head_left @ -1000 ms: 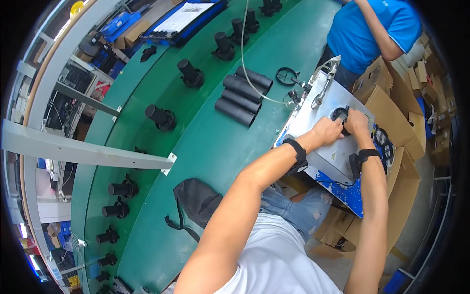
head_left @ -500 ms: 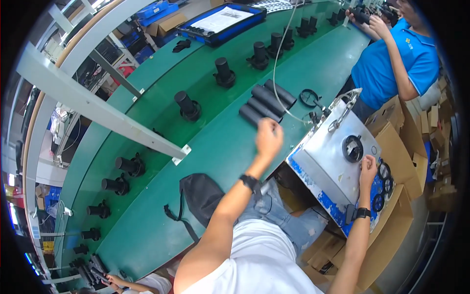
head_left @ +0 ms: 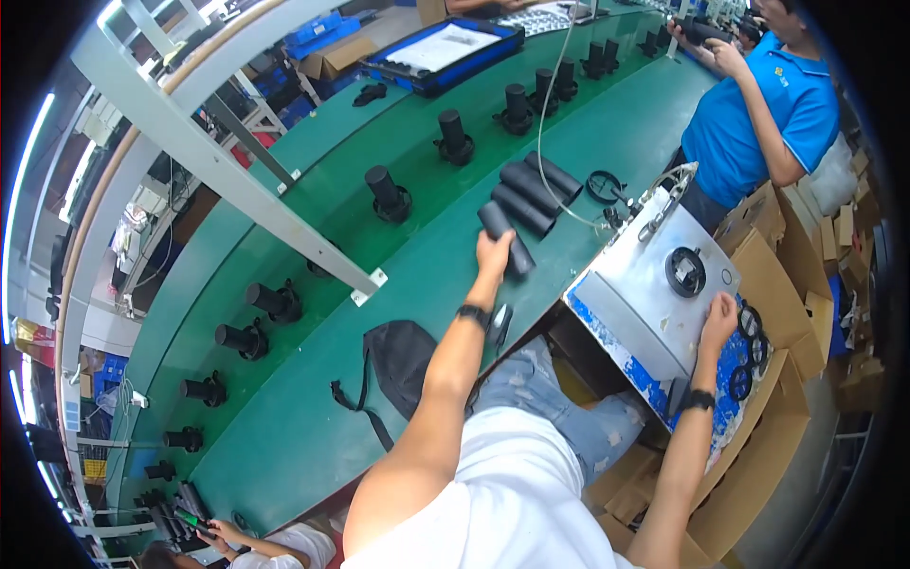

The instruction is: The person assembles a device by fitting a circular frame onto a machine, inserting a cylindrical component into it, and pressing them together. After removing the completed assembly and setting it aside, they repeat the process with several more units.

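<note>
My left hand (head_left: 493, 252) is closed around a black cylindrical tube (head_left: 508, 237) on the green bench. Beside that tube lie several more black tubes (head_left: 525, 208) in a row. My right hand (head_left: 720, 318) is curled at the near right edge of a metal fixture box (head_left: 633, 301); whatever its fingers hold, if anything, is hidden. Set on the box top is a black round ring-shaped part (head_left: 684, 272), with a small thin ring (head_left: 727, 277) close to my right hand. Several black rings (head_left: 749, 322) lie on the chipped blue surface next to that hand.
Black tube-and-base assemblies (head_left: 388, 194) line the green conveyor belt (head_left: 332, 228). A white post (head_left: 237, 171) stands to the left. A black bag (head_left: 402, 364) and a black ring (head_left: 604, 187) lie on the bench. Open cardboard boxes (head_left: 787, 284) stand right; a co-worker in blue (head_left: 730, 123) works beyond.
My left hand has closed on the nearest tube and shifted it left, apart from the row. My right hand stays curled by the box edge. The whole view has swung slightly.
</note>
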`<state>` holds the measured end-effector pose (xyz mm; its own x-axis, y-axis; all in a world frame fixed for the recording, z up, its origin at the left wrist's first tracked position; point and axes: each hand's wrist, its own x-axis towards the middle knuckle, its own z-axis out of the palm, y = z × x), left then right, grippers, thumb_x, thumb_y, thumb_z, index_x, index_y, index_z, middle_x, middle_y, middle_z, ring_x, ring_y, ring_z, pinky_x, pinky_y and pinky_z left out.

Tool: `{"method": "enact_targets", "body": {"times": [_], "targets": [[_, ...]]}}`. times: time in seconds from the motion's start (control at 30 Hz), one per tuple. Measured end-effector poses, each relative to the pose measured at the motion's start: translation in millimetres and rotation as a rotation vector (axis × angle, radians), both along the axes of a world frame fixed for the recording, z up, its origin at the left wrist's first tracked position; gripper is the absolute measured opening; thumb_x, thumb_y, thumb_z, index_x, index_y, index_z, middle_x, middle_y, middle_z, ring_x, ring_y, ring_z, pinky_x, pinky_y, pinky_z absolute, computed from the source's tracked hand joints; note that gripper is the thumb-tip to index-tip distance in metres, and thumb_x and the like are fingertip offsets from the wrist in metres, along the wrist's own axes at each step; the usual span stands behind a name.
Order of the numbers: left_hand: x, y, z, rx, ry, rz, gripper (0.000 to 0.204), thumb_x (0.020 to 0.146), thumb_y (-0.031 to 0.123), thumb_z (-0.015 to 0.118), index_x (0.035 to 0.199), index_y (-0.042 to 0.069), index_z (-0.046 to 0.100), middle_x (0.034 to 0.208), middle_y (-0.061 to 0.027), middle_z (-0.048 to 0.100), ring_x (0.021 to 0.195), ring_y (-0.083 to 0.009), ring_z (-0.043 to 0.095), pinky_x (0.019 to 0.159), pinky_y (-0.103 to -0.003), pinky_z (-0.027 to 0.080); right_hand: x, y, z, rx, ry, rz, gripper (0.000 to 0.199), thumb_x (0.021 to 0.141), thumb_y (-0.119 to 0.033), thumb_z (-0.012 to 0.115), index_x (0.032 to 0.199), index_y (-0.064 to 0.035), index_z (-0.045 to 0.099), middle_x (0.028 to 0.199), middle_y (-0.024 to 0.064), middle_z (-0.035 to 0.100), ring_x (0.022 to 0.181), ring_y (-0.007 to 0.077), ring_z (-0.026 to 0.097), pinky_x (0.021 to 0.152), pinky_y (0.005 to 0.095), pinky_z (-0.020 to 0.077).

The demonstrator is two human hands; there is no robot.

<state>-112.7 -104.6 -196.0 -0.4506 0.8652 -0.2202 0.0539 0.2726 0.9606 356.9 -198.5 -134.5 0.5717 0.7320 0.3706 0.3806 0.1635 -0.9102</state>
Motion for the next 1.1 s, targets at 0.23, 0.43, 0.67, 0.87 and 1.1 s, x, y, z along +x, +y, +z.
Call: {"method": "enact_targets", "body": {"times": [0.23, 0.43, 0.67, 0.87, 1.1], "targets": [[86.2, -106.8, 134.2, 0.151, -1.089, -0.974, 0.046, 0.099, 0.027, 0.044, 0.132, -0.006, 0.042, 0.12, -0.0196, 0.058, 0.1, -0.0303, 0.064, 0.088, -0.036, 0.052, -149.6, -35.7, 90.1, -0.112, 0.445, 0.609, 0.055, 0.094, -0.039, 0.053, 0.132, 0.0004, 0.046, 0.124, 0.0163, 0.058, 0.109, 0.0215, 0.058, 0.093, 0.0331, 0.0445], [139.7, -133.2, 134.4, -0.203, -1.611, -1.162, 0.058, 0.101, 0.039, 0.033, 0.136, -0.007, 0.038, 0.124, -0.0286, 0.053, 0.103, -0.0379, 0.062, 0.092, -0.042, 0.051, -170.0, -38.7, 97.8, 0.225, 1.024, 1.156, 0.063, 0.09, -0.041, 0.06, 0.13, 0.0038, 0.042, 0.12, 0.0163, 0.056, 0.113, 0.0269, 0.055, 0.098, 0.0337, 0.044], [159.6, -128.0, 131.7, -0.284, -1.459, -1.069, 0.058, 0.099, 0.048, 0.033, 0.122, -0.003, 0.049, 0.1, -0.0226, 0.063, 0.077, -0.0254, 0.067, 0.065, -0.033, 0.057, -131.0, -64.1, 134.3, 0.173, 0.606, 0.492, 0.061, 0.086, -0.037, 0.066, 0.128, 0.0003, 0.043, 0.112, 0.0123, 0.056, 0.107, 0.0234, 0.054, 0.098, 0.0356, 0.0415], [182.4, -125.8, 130.6, -0.54, -1.562, -1.292, 0.067, 0.096, 0.06, 0.029, 0.114, 0.001, 0.054, 0.076, -0.0228, 0.065, 0.05, -0.0228, 0.063, 0.044, -0.026, 0.051, -90.9, -50.5, 112.4, 0.482, 0.957, 0.936, 0.058, 0.079, -0.027, 0.07, 0.124, -0.0026, 0.044, 0.115, 0.0117, 0.052, 0.111, 0.0264, 0.05, 0.103, 0.0415, 0.0363], [152.2, -111.0, 108.6, -0.308, -1.005, -1.173, 0.037, 0.1, 0.032, 0.042, 0.118, 0.001, 0.051, 0.087, -0.0169, 0.065, 0.067, -0.0183, 0.065, 0.059, -0.025, 0.053, -44.5, 13.3, 141.7, 0.44, 0.201, 0.187, 0.03, 0.084, -0.004, 0.06, 0.112, 0.0029, 0.052, 0.103, 0.0136, 0.06, 0.098, 0.0231, 0.058, 0.094, 0.0346, 0.0432]]}}
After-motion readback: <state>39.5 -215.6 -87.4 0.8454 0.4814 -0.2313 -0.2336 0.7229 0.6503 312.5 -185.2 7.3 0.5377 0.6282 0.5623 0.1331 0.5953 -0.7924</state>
